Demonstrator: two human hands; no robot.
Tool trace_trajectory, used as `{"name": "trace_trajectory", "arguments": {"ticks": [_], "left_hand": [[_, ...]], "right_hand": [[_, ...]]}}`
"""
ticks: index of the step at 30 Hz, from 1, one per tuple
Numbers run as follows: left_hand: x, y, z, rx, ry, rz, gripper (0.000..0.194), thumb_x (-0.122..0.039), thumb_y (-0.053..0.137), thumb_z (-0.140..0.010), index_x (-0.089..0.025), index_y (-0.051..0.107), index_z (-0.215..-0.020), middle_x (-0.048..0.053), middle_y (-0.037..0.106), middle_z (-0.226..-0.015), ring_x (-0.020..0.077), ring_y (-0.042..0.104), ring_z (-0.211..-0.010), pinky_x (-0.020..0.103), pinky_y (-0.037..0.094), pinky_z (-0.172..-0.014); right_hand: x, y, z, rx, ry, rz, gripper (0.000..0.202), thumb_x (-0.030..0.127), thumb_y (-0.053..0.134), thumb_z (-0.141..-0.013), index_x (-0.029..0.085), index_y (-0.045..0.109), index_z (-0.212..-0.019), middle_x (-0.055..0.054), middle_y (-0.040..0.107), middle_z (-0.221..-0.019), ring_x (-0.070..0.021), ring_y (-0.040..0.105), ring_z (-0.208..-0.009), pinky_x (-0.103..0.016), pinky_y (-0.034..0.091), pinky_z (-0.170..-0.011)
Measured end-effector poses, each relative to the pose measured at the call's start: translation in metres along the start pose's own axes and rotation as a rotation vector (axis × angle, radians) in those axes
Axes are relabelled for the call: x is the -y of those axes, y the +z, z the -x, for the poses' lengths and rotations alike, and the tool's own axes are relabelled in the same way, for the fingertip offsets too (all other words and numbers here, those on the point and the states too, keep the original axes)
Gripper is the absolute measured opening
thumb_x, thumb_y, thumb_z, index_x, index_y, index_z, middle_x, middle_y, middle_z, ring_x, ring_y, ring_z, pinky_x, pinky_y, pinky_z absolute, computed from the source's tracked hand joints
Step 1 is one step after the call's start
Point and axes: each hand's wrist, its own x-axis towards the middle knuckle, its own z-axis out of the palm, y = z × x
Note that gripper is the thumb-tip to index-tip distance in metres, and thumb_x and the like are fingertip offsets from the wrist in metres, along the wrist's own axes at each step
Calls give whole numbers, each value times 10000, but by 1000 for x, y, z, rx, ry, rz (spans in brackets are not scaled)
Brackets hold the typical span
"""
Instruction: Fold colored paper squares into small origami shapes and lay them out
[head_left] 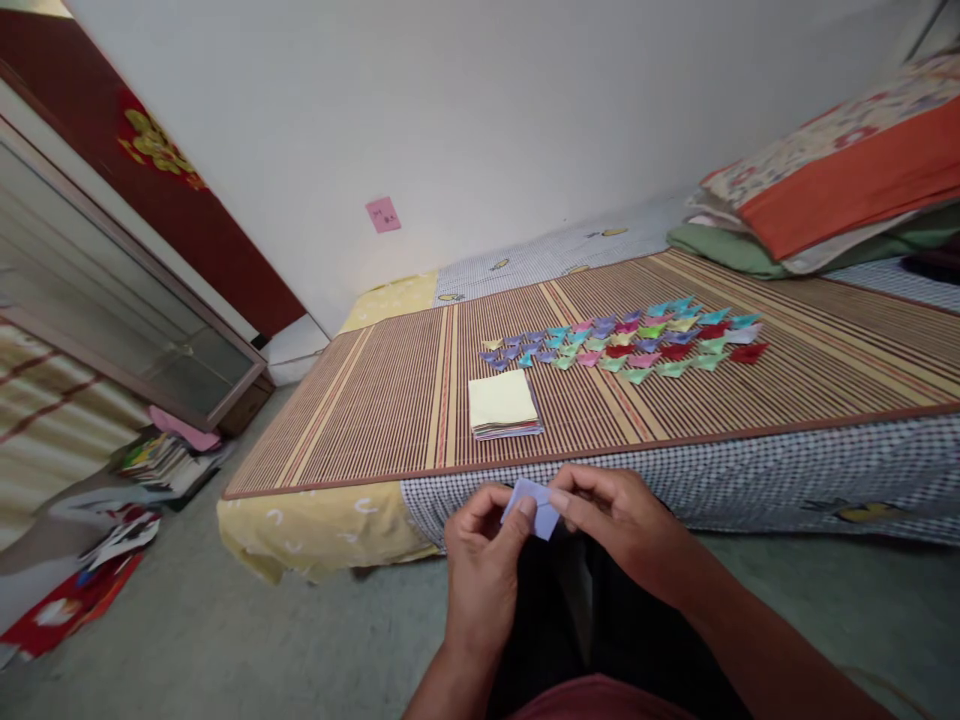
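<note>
Between my two hands is a small piece of folded lavender paper [545, 520], held just in front of the bed's near edge. My left hand [484, 560] pinches its left side, the thumb lying flat across the front. At the right edge of the paper, my right hand [611, 510] grips with thumb and forefinger. Beyond them on the striped mat lies a stack of square paper sheets [504, 400], pale yellow on top. Several rows of folded paper boats [622, 345] in many colours stand behind it, to the right.
A bamboo mat [382, 400] covers the bed, over checked and yellow sheets. Folded bedding [840, 200] is piled at the far right. A pink note [383, 214] is stuck to the wall. Books [157, 460] and papers sit at the left, near a glass-panelled door.
</note>
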Motion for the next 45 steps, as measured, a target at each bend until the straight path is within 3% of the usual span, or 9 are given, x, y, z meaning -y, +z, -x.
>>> {"name": "trace_trajectory", "arguments": {"ticks": [5, 12, 16, 22, 26, 37, 42, 45], "left_hand": [[-1, -1, 3, -25, 147, -153, 221, -336, 736, -893, -174, 721, -743, 4, 612, -747, 159, 545, -739, 260, 436, -708], [4, -4, 2, -8, -40, 74, 269, -350, 776, -865, -157, 666, -715, -23, 613, -675, 116, 510, -644, 232, 424, -664], [5, -3, 2, -47, 2, 91, 264, -353, 782, -861, -157, 680, -716, -20, 630, -680, 121, 529, -648, 237, 430, -663], [3, -2, 4, -109, 222, -138, 195, -299, 729, -909, -192, 706, -747, -8, 628, -744, 153, 564, -730, 261, 444, -714], [3, -3, 6, -113, 340, -284, 161, -258, 696, -932, -204, 706, -780, 7, 625, -788, 175, 584, -775, 283, 453, -738], [3, -2, 10, -64, 182, -136, 188, -288, 700, -932, -193, 695, -771, -11, 612, -758, 151, 559, -728, 264, 444, -697], [6, -4, 9, -90, 283, -239, 158, -254, 700, -933, -199, 704, -785, -11, 621, -780, 155, 572, -759, 269, 447, -721], [7, -4, 8, -98, 326, -265, 141, -243, 700, -928, -200, 712, -794, -10, 629, -794, 155, 577, -768, 266, 451, -716]], "right_hand": [[-3, 0, -1, -24, -31, 45, 337, 382, 541, -993, 198, 605, -718, 25, 536, -647, -149, 506, -635, -259, 395, -588], [1, 5, 2, -93, -196, 199, 208, 274, 558, -982, 204, 672, -822, 9, 647, -753, -163, 609, -707, -273, 451, -681], [0, 7, 3, -124, -125, 102, 117, 307, 632, -948, 209, 696, -942, 0, 704, -805, -172, 642, -733, -271, 487, -690], [-7, 7, -4, -68, 24, -109, 357, 456, 604, -945, 192, 627, -707, 11, 594, -637, -154, 560, -626, -266, 457, -612], [-9, 7, -7, -41, 53, -138, 353, 458, 632, -918, 188, 627, -691, 21, 562, -609, -140, 509, -595, -262, 423, -586], [-4, 6, -2, -40, 57, -192, 197, 361, 647, -909, 177, 718, -914, 10, 613, -711, -145, 548, -660, -263, 430, -613], [-2, 6, -2, 22, 50, -73, 311, 401, 605, -947, 183, 647, -729, 25, 545, -652, -140, 501, -642, -262, 390, -609], [-3, 7, -2, 21, 31, -50, 303, 378, 608, -948, 187, 644, -716, 29, 541, -642, -141, 493, -638, -262, 382, -606]]}}
